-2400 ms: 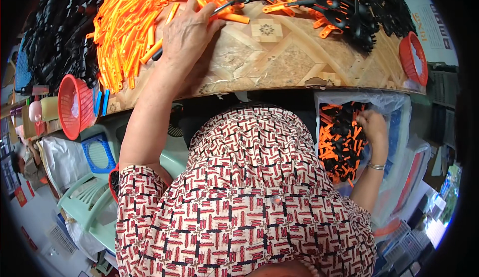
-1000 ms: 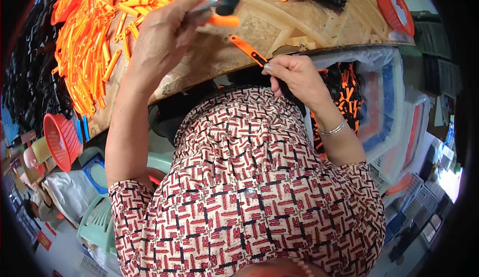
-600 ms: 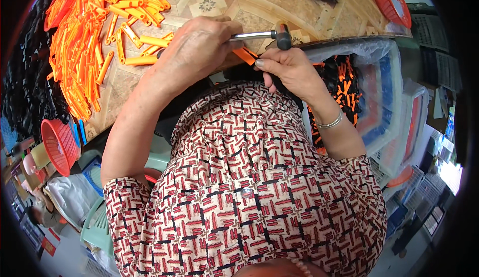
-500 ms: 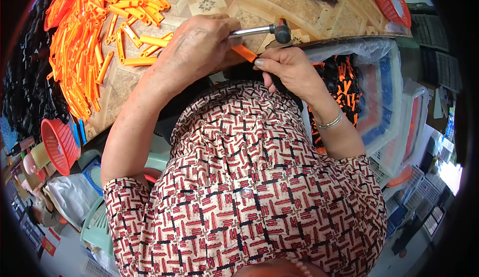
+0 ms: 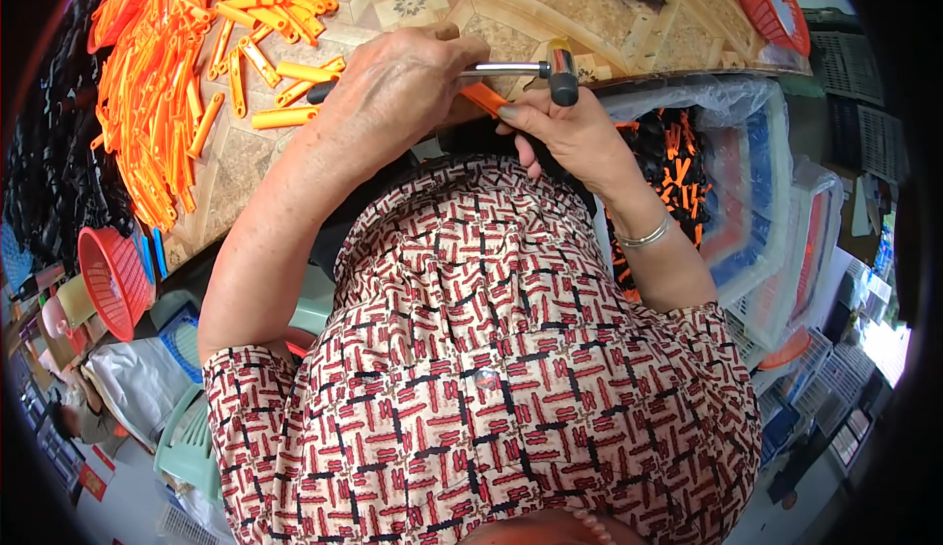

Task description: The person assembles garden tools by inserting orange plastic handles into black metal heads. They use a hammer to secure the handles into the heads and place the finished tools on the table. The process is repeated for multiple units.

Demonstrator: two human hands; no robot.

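My left hand (image 5: 398,83) is closed around a small hammer (image 5: 562,79) with a metal shaft, its black handle end poking out behind the wrist. The hammer's head, yellowish on one side and black on the other, sits just above my right hand (image 5: 575,137). Thumb and fingers of that right hand pinch one end of an orange plastic strip (image 5: 483,99) at the table's near edge. The strip's other end goes under my left hand, where the fingers hide it. Beside my left forearm lie several loose orange plastic pieces (image 5: 285,116).
A large heap of orange pieces (image 5: 162,113) covers the left of the patterned table (image 5: 471,29). Black parts (image 5: 49,152) lie beyond it. A red basket (image 5: 116,282) stands at the lower left, another red basket (image 5: 769,5) at the far right. Black-and-orange parts (image 5: 678,177) fill a plastic-lined bin at right.
The hammer has turned in my left hand; its head has shifted slightly right and its black handle end now shows. My right hand has moved slightly, still pinching the orange strip.
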